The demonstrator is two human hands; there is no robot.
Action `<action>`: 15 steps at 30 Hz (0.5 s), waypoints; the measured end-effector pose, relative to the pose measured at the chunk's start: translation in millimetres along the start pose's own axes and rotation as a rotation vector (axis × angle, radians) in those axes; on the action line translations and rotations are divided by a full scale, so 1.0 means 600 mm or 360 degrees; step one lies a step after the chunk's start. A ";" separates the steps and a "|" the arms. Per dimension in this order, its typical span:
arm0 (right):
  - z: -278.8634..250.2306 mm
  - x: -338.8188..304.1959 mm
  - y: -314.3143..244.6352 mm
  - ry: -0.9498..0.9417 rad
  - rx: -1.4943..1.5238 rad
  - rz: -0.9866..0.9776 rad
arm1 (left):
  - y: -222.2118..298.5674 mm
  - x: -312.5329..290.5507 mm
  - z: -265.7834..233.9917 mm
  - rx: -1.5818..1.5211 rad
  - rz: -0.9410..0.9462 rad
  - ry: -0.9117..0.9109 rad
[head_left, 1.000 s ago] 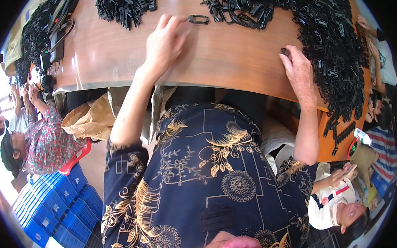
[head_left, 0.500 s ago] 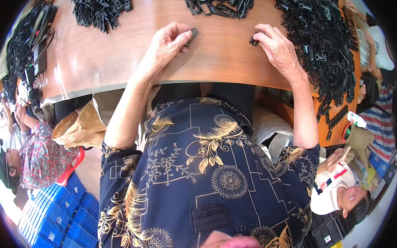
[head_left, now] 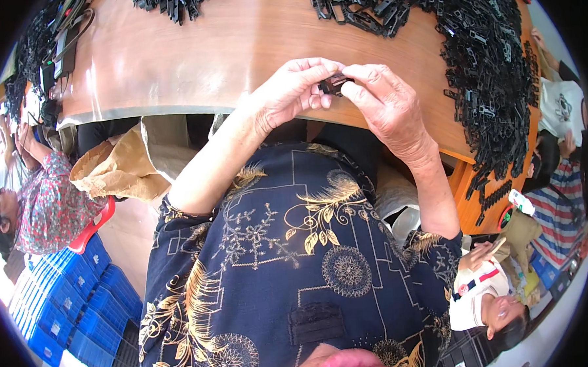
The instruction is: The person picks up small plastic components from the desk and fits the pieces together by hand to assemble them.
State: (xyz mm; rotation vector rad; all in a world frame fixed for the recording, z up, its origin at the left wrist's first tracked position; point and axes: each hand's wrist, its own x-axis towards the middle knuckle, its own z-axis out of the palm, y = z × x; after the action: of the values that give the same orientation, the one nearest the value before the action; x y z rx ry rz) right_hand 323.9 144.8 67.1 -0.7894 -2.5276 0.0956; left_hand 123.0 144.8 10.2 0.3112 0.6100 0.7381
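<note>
Together the left hand (head_left: pixel 287 92) and right hand (head_left: pixel 386 104) pinch a small black plastic part (head_left: pixel 333 84) between their fingertips.

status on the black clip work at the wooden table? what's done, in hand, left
Done: hard to tell; a smaller pile of black parts lies apart at the table's far left, finished or not I cannot say. In hand: left hand and right hand meet above the table edge, pinching one small black part between the fingertips. Left: a large heap of loose black parts covers the right side, so most seems still ahead.
</note>
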 end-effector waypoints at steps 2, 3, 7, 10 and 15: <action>0.004 0.003 -0.002 -0.0019 -0.0023 -0.0039 | -0.002 -0.002 0.001 -0.0005 0.0012 0.0036; 0.005 0.003 -0.005 -0.0032 -0.0040 -0.0071 | -0.006 -0.005 -0.003 -0.0018 0.0023 -0.0004; 0.011 0.008 -0.010 -0.0099 -0.0014 -0.0076 | -0.011 -0.011 -0.012 -0.0042 0.0038 -0.0038; 0.014 0.014 -0.013 -0.0154 0.0065 -0.0083 | -0.011 -0.017 -0.012 -0.0026 0.0037 -0.0012; 0.017 0.003 -0.020 -0.0147 0.0062 0.0007 | -0.023 -0.010 -0.018 -0.0021 0.0068 -0.0073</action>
State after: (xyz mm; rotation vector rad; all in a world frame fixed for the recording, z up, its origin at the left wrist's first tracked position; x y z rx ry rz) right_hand 311.7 136.9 61.6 -0.7916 -2.6028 0.1866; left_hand 120.3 131.3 -2.3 0.3288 0.5564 0.7740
